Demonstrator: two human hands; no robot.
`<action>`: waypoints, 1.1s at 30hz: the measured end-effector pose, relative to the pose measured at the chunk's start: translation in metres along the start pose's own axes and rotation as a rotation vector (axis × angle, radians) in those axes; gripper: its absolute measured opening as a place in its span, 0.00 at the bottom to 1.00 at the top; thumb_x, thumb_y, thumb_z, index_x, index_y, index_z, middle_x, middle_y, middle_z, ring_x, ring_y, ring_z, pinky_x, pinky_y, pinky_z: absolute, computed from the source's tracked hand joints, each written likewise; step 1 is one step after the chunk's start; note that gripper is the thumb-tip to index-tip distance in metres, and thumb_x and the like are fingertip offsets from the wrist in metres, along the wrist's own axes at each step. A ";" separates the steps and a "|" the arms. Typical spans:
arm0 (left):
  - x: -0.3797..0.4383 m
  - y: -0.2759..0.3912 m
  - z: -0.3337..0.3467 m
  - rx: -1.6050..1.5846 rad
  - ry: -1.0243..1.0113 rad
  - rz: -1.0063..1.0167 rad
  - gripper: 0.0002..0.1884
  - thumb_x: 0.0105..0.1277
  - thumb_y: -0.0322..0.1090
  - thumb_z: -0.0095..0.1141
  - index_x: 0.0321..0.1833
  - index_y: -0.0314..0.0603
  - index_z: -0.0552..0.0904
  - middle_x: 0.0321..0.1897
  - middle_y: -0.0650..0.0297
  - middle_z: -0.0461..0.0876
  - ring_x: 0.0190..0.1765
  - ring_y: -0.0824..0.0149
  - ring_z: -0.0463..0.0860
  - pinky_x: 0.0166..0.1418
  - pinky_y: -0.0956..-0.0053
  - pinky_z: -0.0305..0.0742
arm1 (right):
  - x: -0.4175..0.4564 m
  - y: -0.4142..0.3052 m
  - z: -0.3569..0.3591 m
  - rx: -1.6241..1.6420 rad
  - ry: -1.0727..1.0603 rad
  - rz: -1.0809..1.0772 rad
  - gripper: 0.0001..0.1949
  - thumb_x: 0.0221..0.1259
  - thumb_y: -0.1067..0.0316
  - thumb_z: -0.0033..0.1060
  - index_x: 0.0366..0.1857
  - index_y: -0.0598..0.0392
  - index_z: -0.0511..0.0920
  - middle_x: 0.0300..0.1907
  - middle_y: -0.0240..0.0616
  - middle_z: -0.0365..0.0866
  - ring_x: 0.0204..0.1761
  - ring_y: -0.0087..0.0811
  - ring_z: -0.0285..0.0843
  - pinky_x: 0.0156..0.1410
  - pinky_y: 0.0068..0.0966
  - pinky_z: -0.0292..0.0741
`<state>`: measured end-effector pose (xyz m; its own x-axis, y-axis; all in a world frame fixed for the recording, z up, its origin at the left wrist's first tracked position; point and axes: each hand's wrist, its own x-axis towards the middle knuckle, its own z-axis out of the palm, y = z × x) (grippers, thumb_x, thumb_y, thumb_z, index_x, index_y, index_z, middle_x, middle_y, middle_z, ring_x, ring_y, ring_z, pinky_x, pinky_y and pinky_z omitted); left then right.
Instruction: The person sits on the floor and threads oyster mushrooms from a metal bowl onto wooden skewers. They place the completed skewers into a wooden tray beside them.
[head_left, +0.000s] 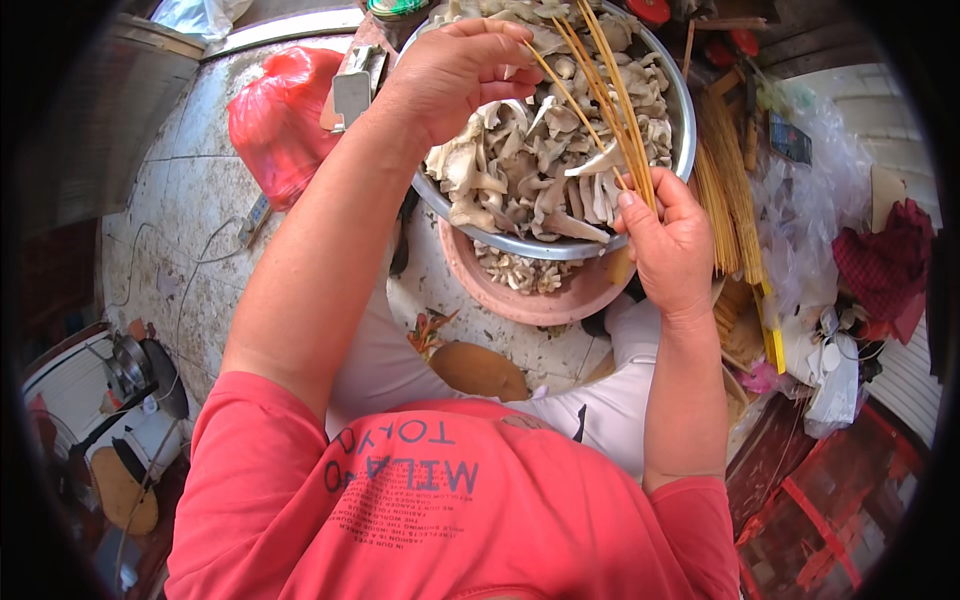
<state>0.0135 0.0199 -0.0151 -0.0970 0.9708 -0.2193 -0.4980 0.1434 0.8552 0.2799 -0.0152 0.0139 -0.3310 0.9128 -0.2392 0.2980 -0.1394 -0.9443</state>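
Note:
My right hand (667, 232) holds several thin bamboo skewers (634, 127) near their lower ends, over the right front rim of a large metal basin. One skewer slants away from the bundle, and my left hand (480, 71) pinches its far tip between thumb and finger. Torn oyster mushrooms (517, 172) fill the metal basin (517, 246). A pale mushroom strip (596, 162) lies across the slanting skewer near my right hand; whether it is pierced cannot be told. Under the basin, a pink plastic basin (487, 300) holds small mushroom pieces (525, 271).
A red plastic bag (281, 127) stands on the tiled floor at left, near a metal clamp-like device (352, 94). Bundles of bamboo skewers (720, 195) lie right of the basin, beside clear plastic bags (799, 187). A cable (187, 277) crosses the floor.

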 end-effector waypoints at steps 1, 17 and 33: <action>0.002 0.000 -0.002 -0.054 0.003 -0.010 0.07 0.68 0.29 0.62 0.45 0.35 0.83 0.39 0.58 0.86 0.41 0.61 0.90 0.47 0.68 0.88 | 0.001 0.001 0.000 0.015 0.001 -0.002 0.06 0.71 0.70 0.61 0.45 0.60 0.81 0.29 0.24 0.80 0.32 0.13 0.73 0.38 0.16 0.72; 0.005 -0.003 -0.009 -0.251 0.127 0.006 0.06 0.67 0.28 0.63 0.44 0.38 0.81 0.36 0.59 0.84 0.39 0.61 0.87 0.47 0.65 0.86 | -0.001 0.003 -0.001 -0.031 -0.012 -0.017 0.06 0.71 0.71 0.61 0.45 0.59 0.82 0.29 0.24 0.80 0.32 0.13 0.72 0.38 0.15 0.71; -0.005 0.013 0.005 0.011 0.157 -0.057 0.06 0.67 0.24 0.61 0.45 0.36 0.79 0.37 0.56 0.84 0.37 0.59 0.87 0.42 0.65 0.85 | -0.004 0.001 -0.004 -0.033 -0.021 -0.027 0.06 0.71 0.70 0.62 0.44 0.60 0.82 0.28 0.24 0.80 0.31 0.12 0.72 0.37 0.15 0.70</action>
<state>0.0118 0.0175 -0.0005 -0.2029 0.9190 -0.3381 -0.4970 0.2009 0.8442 0.2853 -0.0180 0.0147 -0.3578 0.9077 -0.2192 0.3182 -0.1022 -0.9425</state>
